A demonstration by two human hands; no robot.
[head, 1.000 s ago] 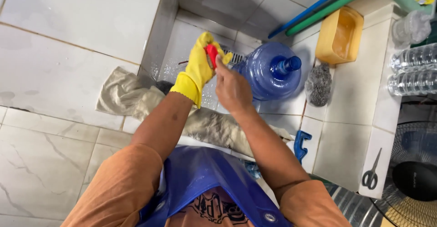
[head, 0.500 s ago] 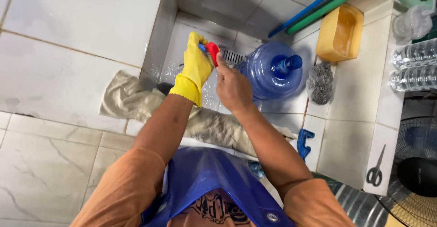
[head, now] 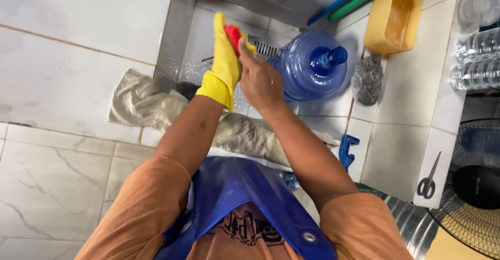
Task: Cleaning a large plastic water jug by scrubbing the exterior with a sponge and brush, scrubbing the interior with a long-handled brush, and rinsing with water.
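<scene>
My left hand [head: 225, 64] wears a yellow rubber glove and points its fingers straight up over a sunken tiled wash bay [head: 208, 36]. My bare right hand [head: 260, 80] is pressed against the glove's fingers from the right. It pinches a small red thing [head: 233, 35] at the gloved fingertips. What the red thing is cannot be told. Both forearms reach out from orange sleeves over a blue apron [head: 245, 197].
A blue water jug [head: 307, 67] lies in the bay beside a floor drain [head: 265, 46]. A beige cloth [head: 156, 106] drapes the bay's edge. To the right are a steel scourer [head: 367, 80], a yellow tub [head: 393, 17], scissors [head: 428, 182], clear bottles [head: 476, 57] and a fan [head: 476, 187].
Both hands have stayed joined and moved slightly away from me. The gloved fingers are straighter, and the red thing now sits at their tips.
</scene>
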